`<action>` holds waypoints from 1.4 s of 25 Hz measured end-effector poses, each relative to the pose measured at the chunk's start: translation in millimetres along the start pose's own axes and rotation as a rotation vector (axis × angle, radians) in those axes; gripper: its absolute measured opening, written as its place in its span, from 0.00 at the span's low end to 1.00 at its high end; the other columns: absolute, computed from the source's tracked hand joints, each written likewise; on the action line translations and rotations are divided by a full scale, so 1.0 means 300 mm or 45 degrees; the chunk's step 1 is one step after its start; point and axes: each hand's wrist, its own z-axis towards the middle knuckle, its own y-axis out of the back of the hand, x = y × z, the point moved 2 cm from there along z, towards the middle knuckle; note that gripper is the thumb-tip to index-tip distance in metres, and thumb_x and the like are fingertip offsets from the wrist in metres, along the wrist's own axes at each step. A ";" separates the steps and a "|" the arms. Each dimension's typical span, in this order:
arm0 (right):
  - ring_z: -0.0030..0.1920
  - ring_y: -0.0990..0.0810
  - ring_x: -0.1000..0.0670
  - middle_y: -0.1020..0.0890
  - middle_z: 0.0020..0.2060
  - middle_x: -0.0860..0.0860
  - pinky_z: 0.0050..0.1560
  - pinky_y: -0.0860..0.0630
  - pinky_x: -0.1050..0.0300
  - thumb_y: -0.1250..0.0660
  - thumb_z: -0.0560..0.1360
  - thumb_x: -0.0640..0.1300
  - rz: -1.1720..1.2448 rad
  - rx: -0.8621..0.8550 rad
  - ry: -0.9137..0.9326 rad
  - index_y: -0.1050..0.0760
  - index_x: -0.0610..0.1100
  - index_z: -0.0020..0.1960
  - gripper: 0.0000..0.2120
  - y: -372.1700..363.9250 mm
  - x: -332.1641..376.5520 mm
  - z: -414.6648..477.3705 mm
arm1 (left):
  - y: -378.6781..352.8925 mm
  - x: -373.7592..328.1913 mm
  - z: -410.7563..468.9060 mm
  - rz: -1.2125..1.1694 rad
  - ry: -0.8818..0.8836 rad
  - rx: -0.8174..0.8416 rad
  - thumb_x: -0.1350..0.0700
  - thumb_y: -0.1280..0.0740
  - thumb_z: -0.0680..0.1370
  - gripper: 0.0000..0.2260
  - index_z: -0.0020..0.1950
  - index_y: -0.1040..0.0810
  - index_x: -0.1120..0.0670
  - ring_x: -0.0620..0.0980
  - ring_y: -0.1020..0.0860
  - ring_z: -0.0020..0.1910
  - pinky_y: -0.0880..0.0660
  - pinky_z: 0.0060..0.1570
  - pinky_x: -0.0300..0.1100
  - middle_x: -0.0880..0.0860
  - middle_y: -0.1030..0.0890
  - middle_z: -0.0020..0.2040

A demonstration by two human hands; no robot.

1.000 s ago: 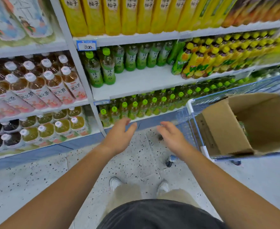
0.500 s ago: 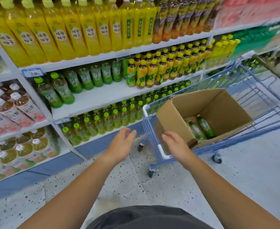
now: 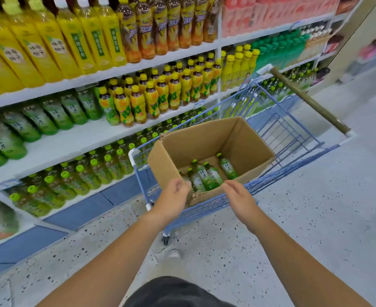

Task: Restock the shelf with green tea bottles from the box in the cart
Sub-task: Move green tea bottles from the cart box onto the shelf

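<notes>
Head view, store aisle. Corrugated cardboard box [image 3: 244, 149], brown, matte, top flaps open, sits in a blue wire-mesh cart [image 3: 278, 129] w/ a dull cylindrical push bar at its far end. Inside the box, on its floor: a few green tea bottles [image 3: 207, 173], clear plastic w/ glossy green labels & lime screw caps, lying on their sides, caps toward the far wall; one lies apart to the right.

Left hand [image 3: 171, 197] is at the box's near-left corner, fingers [image 3: 183, 187] loosely curled, empty; contact w/ the cardboard can't be told. Right hand [image 3: 239, 197] is over the near rim, fingers [image 3: 228, 185] slightly apart & bent, holding nothing.

White flat shelf [image 3: 71, 140] at left: matching green-label bottles stand at its rear & left, front part bare. Shelf below: rows of lime-capped bottles. Beside, to the right: squat yellow-capped bottles; above: tall yellow bottles. Floor [image 3: 315, 218]: pale speckled terrazzo, smooth.
</notes>
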 end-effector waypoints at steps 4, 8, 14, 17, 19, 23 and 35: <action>0.60 0.29 0.54 0.28 0.63 0.55 0.60 0.32 0.53 0.43 0.82 0.60 0.017 -0.020 0.000 0.32 0.54 0.73 0.22 0.102 -0.011 0.112 | -0.120 -0.083 0.155 0.014 0.002 0.029 0.38 0.43 0.82 0.28 0.78 0.39 0.52 0.45 0.24 0.48 0.24 0.58 0.53 0.46 0.25 0.52; 0.60 0.29 0.53 0.27 0.63 0.54 0.61 0.33 0.53 0.44 0.83 0.58 -0.052 0.004 -0.001 0.33 0.50 0.74 0.23 0.216 0.008 0.298 | -0.219 -0.129 0.384 0.009 0.088 0.039 0.35 0.43 0.81 0.30 0.77 0.37 0.51 0.47 0.25 0.59 0.27 0.62 0.54 0.49 0.27 0.65; 0.62 0.27 0.51 0.25 0.63 0.53 0.62 0.31 0.54 0.44 0.83 0.57 -0.126 0.119 -0.040 0.32 0.49 0.73 0.22 0.337 0.006 0.587 | -0.305 -0.121 0.653 0.084 0.292 0.009 0.35 0.45 0.81 0.27 0.71 0.32 0.52 0.49 0.22 0.46 0.25 0.48 0.48 0.51 0.23 0.48; 0.58 0.26 0.51 0.23 0.58 0.54 0.58 0.31 0.53 0.44 0.82 0.59 -0.180 0.206 -0.064 0.31 0.50 0.72 0.22 0.350 -0.018 0.742 | -0.337 -0.096 0.767 0.121 0.357 -0.042 0.35 0.45 0.81 0.27 0.69 0.31 0.54 0.45 0.27 0.33 0.32 0.37 0.45 0.48 0.26 0.38; 0.58 0.26 0.53 0.23 0.59 0.54 0.57 0.33 0.55 0.44 0.82 0.60 -0.266 0.279 -0.060 0.30 0.50 0.71 0.22 0.345 -0.040 0.848 | -0.362 -0.074 0.833 0.128 0.418 -0.067 0.35 0.45 0.81 0.28 0.73 0.33 0.53 0.43 0.26 0.39 0.32 0.38 0.44 0.46 0.25 0.44; 0.58 0.28 0.53 0.23 0.64 0.51 0.56 0.35 0.55 0.46 0.82 0.60 -0.541 0.462 -0.037 0.30 0.49 0.71 0.23 0.306 -0.105 1.099 | -0.415 -0.001 0.988 0.107 0.484 -0.134 0.36 0.44 0.81 0.29 0.76 0.36 0.51 0.38 0.30 0.37 0.33 0.36 0.37 0.41 0.28 0.42; 0.67 0.27 0.39 0.28 0.70 0.40 0.59 0.31 0.51 0.42 0.82 0.58 -1.145 0.538 -0.231 0.34 0.41 0.73 0.27 0.143 -0.524 1.670 | -0.571 0.344 1.458 0.181 0.658 -0.255 0.44 0.31 0.78 0.28 0.73 0.33 0.56 0.58 0.24 0.62 0.25 0.58 0.51 0.56 0.24 0.66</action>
